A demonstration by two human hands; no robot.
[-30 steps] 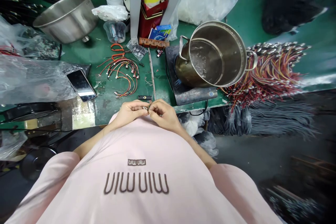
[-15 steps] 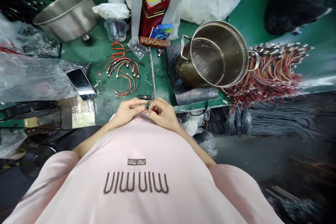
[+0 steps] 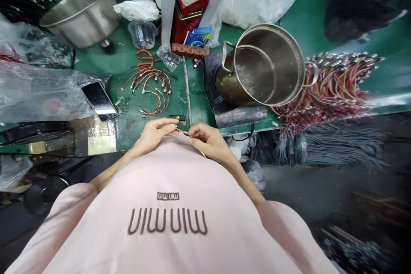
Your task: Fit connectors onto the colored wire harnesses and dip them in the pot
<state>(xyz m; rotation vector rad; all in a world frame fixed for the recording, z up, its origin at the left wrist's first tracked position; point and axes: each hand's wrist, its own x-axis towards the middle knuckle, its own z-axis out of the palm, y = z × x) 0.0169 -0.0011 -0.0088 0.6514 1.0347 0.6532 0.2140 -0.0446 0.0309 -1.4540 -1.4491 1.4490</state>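
Note:
Between my two hands, close to my shirt, stretches a short wire harness point(image 3: 182, 131) with red, yellow and black wires. My left hand point(image 3: 158, 131) pinches its connector end between thumb and forefinger. The wires' other end sits in the closed fingertips of my right hand point(image 3: 207, 138). Just beyond my left fingertips a small black object point(image 3: 177, 117) lies on the bench. Farther in, a loose bunch of similar wire harnesses point(image 3: 154, 87) is spread out, with orange-handled scissors point(image 3: 144, 60) behind it.
To the right a large steel pot point(image 3: 257, 72) stands on a black hot plate point(image 3: 239, 113). Beside it lies a heap of red and yellow wire harnesses point(image 3: 330, 90). A phone point(image 3: 99, 100) rests on the left. A steel bowl point(image 3: 83, 17) and a red tin point(image 3: 186, 21) stand behind.
My right hand has moved away to the right from my left, so the coloured wires now show between them. My left hand has hardly moved.

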